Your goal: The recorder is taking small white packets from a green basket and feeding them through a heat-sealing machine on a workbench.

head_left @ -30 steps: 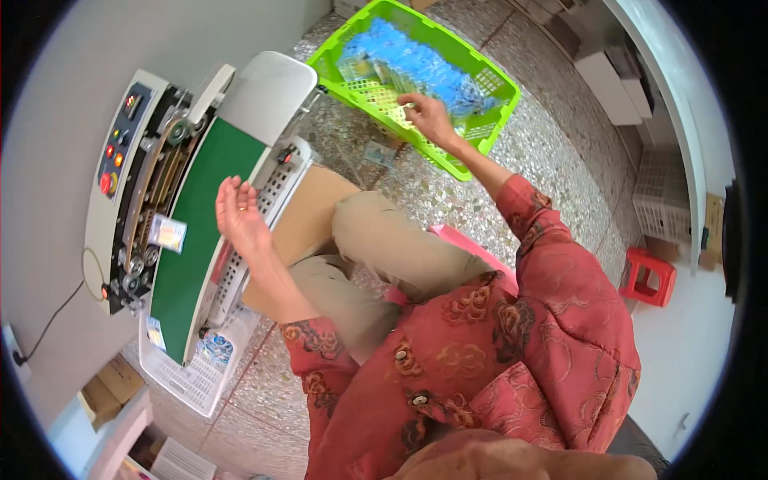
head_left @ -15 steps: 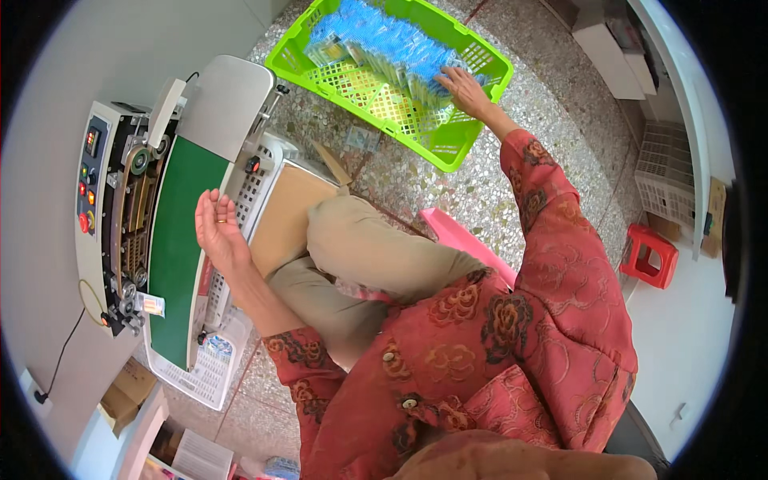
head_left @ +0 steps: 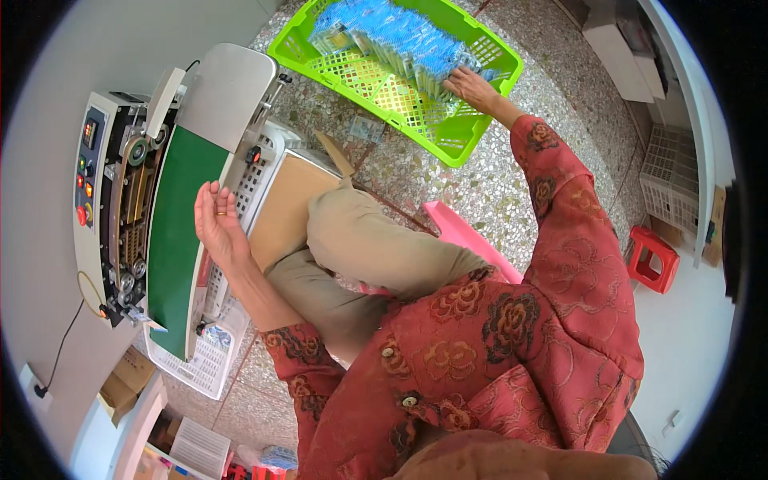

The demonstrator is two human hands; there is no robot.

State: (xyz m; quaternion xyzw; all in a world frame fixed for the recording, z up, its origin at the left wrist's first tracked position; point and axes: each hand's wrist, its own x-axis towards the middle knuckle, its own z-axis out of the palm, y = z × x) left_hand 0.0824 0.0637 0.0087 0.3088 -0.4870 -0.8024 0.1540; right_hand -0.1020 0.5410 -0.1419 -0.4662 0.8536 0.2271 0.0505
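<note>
My right hand [head_left: 472, 90] reaches into a green plastic basket [head_left: 376, 102], its fingers closed at the right end of a row of blue-and-clear plastic packets [head_left: 396, 36]. The packets stand packed closely side by side; how many my fingers hold is hidden. My left hand [head_left: 218, 222] hovers palm up by the near edge of a green conveyor belt [head_left: 180, 232], fingers loosely curled and nothing in it. A band sealing machine [head_left: 120, 216] with rollers and lit buttons runs along the belt. At its lower end a small packet [head_left: 150, 322] sticks out, tilted.
A grey metal plate [head_left: 228, 88] adjoins the belt's far end. Beside my knees stands a cardboard box [head_left: 288, 208]. A white basket [head_left: 200, 364] sits below the belt's near end. A pink plastic piece [head_left: 472, 240] and a red stool [head_left: 654, 260] are to the right.
My right hand has shifted slightly right and down at the end of the packet row, its fingers drawing in. The small packet has moved down along the machine and tilted. My left hand stays nearly still.
</note>
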